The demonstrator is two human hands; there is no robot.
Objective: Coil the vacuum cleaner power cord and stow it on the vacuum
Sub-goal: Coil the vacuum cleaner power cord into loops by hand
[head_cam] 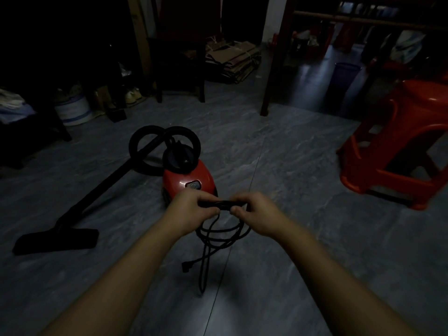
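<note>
Over open floor point(291, 166) nr vac point(188, 180): cord point(225, 204), hands point(191, 210) point(258, 214)

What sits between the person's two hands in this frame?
In the head view, a short bunched stretch of the power cord bridges the left hand and right hand; both grip it, loops hanging below.

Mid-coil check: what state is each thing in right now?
power cord: partly coiled, loops hanging from both hands.
plug: unplugged, loose below the loops.
left hand: fingers gripping the cord bundle.
right hand: fingers gripping the cord bundle.
vacuum: upright on the floor, cord not yet stowed.
hose: looped behind the vacuum.
floor nozzle: lying flat on floor.
</note>
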